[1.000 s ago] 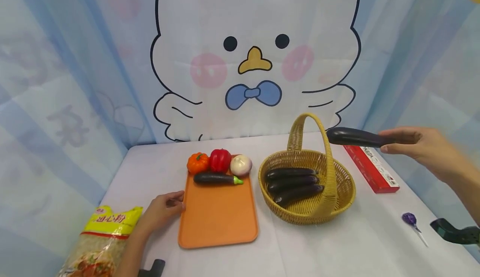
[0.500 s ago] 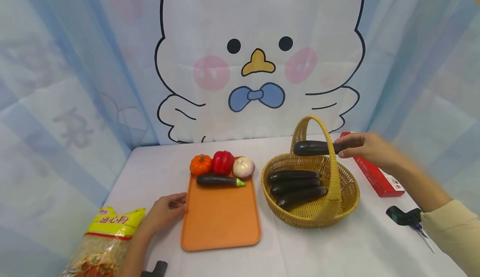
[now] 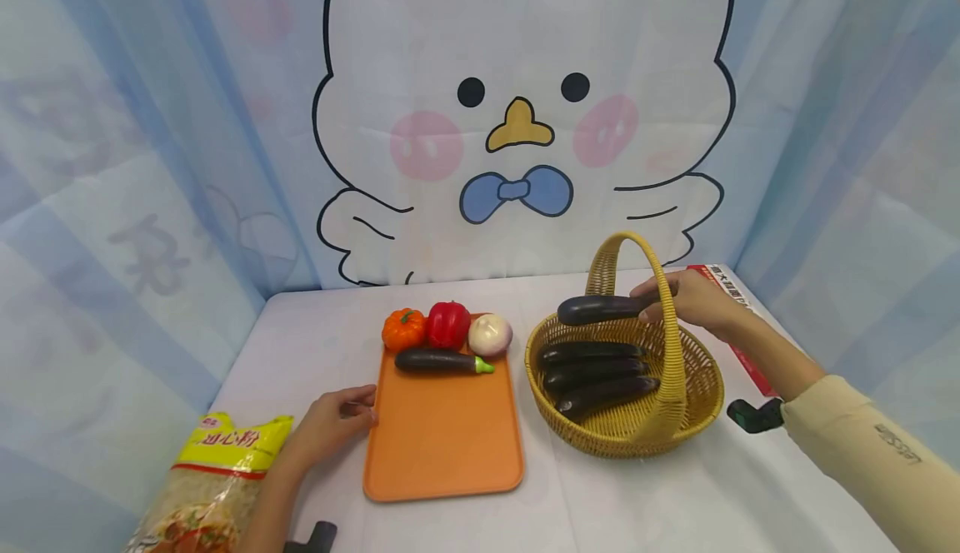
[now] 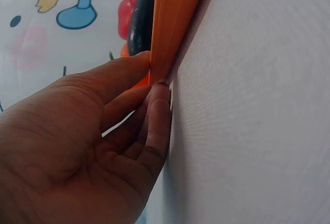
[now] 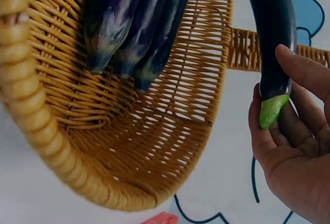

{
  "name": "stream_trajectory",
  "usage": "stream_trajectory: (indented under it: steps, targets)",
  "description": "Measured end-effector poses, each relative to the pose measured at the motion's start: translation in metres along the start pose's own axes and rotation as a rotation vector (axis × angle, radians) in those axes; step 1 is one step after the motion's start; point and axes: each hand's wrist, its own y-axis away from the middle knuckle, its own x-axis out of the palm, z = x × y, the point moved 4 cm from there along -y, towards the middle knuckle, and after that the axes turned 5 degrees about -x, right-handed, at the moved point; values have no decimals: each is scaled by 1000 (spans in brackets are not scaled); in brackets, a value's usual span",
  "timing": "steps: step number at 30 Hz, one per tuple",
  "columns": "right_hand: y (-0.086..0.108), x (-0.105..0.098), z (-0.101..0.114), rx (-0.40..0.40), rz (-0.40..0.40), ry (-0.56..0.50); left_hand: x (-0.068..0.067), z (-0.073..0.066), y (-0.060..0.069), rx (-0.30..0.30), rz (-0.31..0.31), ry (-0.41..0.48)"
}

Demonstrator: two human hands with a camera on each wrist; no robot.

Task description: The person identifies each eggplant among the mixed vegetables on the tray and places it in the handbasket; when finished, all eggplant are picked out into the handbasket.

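My right hand [image 3: 693,299] grips a dark purple eggplant [image 3: 600,310] by its green-stemmed end [image 5: 273,112]. That eggplant is level above the far side of the wicker basket [image 3: 600,445], its stem end behind the arched handle [image 3: 671,361]. Three more eggplants [image 3: 596,370] lie side by side in the basket. My left hand [image 3: 333,424] pinches the left edge of the orange tray [image 3: 442,445], thumb on the rim and fingertips low against it. At the tray's far end lie another eggplant [image 3: 435,361], an orange pumpkin [image 3: 403,330], a red bell pepper [image 3: 448,325] and a whitish-purple round vegetable [image 3: 491,335].
A yellow-topped noodle bag [image 3: 225,470] lies by my left forearm. Partly behind my right arm is a red and white box [image 3: 738,291]. A curtain with a cartoon bird [image 3: 517,228] hangs behind the white-covered table [image 3: 615,511].
My right hand has carried the eggplant leftward and lower, from right of the basket to above its far side. My left hand stays at the tray. The view has shifted slightly.
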Motion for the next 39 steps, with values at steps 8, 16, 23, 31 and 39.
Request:
stream_trajectory:
  steps: [8,16,23,31,39]
  targets:
    - [-11,11,-8,-42,15,-13,0,2,-1,-22,1,17]
    - [-15,23,-17,-27,22,-163,1,2,-1,-6,-5,12]
    - [-19,26,-21,16,31,-205,1,1,1,-11,-8,5]
    - [-20,27,-19,43,65,-211,0,0,1,-15,-8,4]
    - [-24,30,-20,85,73,-179,1,0,1,-24,-13,8]
